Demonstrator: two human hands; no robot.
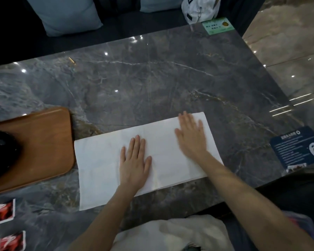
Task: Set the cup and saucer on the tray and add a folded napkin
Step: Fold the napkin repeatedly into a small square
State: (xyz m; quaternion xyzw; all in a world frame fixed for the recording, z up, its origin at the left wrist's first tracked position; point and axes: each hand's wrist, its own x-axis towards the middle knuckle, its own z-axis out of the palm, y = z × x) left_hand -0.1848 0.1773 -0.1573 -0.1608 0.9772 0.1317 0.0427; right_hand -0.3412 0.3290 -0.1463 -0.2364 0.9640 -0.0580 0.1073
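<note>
A white napkin [101, 160] lies folded into a long strip on the grey marble table [152, 78]. My left hand [134, 162] presses flat on its middle with straight fingers. My right hand [191, 136] lies flat on the napkin's right end, fingers spread. A brown wooden tray [49, 142] sits at the left edge, touching or nearly touching the napkin's left end. On the tray stands a glossy black piece of crockery [2, 151], cut off by the frame; whether it is the cup, the saucer or both I cannot tell.
Two red-and-white cards [2, 211] lie at the near left corner. A dark blue printed card [297, 147] lies at the right edge, a green card [217, 26] at the far right corner. Beyond the table are a dark sofa with pale cushions [67, 15] and a white bag [198, 9].
</note>
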